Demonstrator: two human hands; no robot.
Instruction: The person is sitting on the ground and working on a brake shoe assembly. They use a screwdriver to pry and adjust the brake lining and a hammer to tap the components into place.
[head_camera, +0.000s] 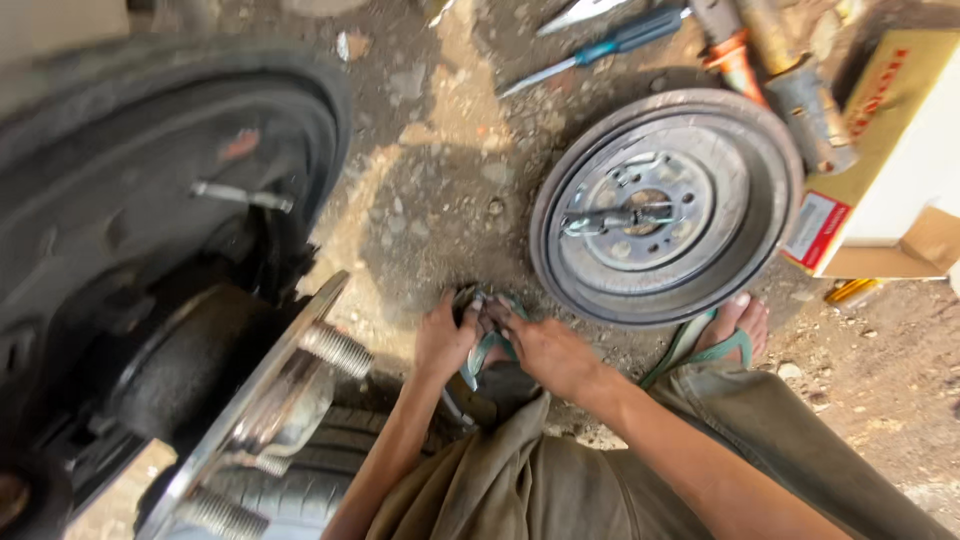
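My left hand (443, 338) and my right hand (545, 352) meet low over the dirt ground, right above my left foot in its green sandal (484, 352). The fingers of both hands pinch a small grey metal part (474, 300); its shape is too small to make out. A rusty brake drum (668, 205) lies open side up just to the right of my hands, with a small metal clip and spring (612, 219) in its middle. To my left stands the bare wheel hub (262, 395) with its threaded studs (336, 350).
A blue-handled screwdriver (600, 48) lies on the ground at the top. Orange and grey tools (780, 70) lie at the top right beside a yellow and white cardboard box (890, 170). My right foot (738, 325) rests by the drum. A tyre (300, 480) lies under the hub.
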